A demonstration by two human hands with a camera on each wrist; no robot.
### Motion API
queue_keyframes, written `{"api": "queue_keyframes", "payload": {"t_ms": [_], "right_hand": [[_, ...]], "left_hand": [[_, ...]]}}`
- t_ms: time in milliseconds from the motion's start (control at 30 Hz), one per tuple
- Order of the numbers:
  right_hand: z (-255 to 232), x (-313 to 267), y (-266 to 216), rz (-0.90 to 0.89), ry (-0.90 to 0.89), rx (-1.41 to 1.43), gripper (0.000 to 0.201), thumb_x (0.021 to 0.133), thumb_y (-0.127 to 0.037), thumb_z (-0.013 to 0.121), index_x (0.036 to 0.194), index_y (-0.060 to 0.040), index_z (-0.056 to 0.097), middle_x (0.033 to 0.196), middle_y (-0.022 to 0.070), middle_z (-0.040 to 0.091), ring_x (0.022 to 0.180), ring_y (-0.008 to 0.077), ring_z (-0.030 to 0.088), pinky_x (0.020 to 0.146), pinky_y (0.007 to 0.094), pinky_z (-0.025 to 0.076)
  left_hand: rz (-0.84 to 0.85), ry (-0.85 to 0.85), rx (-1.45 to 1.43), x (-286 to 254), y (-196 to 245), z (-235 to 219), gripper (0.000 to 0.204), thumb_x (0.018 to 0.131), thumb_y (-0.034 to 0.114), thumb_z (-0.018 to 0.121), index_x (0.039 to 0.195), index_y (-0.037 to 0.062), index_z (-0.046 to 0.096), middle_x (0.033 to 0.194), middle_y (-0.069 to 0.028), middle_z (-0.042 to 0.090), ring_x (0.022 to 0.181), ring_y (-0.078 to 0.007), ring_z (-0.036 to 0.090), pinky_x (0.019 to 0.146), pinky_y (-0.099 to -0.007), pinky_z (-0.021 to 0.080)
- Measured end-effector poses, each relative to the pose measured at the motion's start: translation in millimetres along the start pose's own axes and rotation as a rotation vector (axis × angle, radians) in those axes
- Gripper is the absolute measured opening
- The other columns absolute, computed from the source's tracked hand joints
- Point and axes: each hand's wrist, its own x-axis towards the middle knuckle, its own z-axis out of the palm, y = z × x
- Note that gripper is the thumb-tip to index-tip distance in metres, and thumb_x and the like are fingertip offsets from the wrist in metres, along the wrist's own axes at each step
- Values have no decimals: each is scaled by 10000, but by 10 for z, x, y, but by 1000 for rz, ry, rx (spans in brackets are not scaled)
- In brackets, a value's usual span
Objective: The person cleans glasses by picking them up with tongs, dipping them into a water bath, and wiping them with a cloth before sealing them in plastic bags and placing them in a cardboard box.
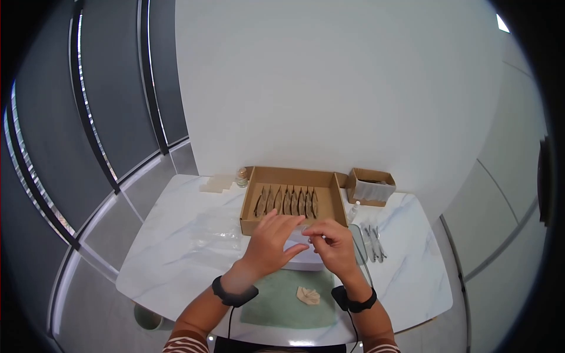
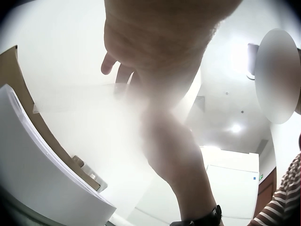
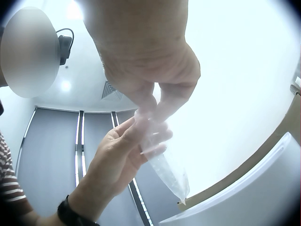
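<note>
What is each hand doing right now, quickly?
Left hand: open, thumb and fingers apart, beside the bag.
Right hand: closed in a pinch, holding a clear plastic bag.

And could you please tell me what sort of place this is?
Probably an indoor packing or craft workstation: a marble-patterned table, an open cardboard box holding brown pieces in a row, and a clear plastic bag.
</note>
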Motion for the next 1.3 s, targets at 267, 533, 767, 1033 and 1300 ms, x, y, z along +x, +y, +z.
{"api": "queue_keyframes", "payload": {"t_ms": [267, 533, 767, 1033, 1300], "right_hand": [[45, -14, -6, -78, -85, -11, 273, 892, 107, 558, 1018, -16, 767, 913, 63, 662, 722, 116, 654, 588, 231, 544], [25, 13, -167, -136, -39, -190, 206, 843, 34, 616, 993, -35, 740, 945, 100, 687, 732, 196, 674, 582, 290, 540], [21, 11, -163, -102, -62, -233, 128, 828, -9, 631, 938, -28, 693, 890, 93, 703, 652, 211, 669, 558, 304, 543], [-4, 24, -181, -82, -124, -251, 168, 834, -22, 649, 992, -42, 701, 884, 108, 719, 646, 224, 679, 575, 312, 548], [-71, 34, -166, -120, -191, -332, 110, 872, -48, 740, 977, -38, 705, 839, 100, 730, 643, 240, 693, 582, 314, 560]], "left_hand": [[-4, 11, -102, 68, 83, -102, 499, 747, 216, 871, 1166, 37, 668, 1125, -126, 679, 1066, -352, 642, 1032, -517, 473], [43, 99, -49, 75, 80, -101, 396, 755, 160, 848, 1091, 43, 676, 1020, -127, 703, 942, -350, 675, 888, -454, 534], [31, 92, -4, 55, 61, -91, 399, 788, 199, 824, 1114, 44, 653, 1050, -114, 693, 969, -341, 671, 855, -444, 525], [40, 33, -33, 65, 21, -143, 428, 792, 166, 817, 1164, 21, 663, 1077, -143, 706, 960, -342, 678, 842, -428, 534], [15, -89, -79, 61, -27, -210, 424, 870, 178, 743, 1259, 60, 622, 1081, -120, 665, 961, -331, 642, 830, -423, 492]]}}
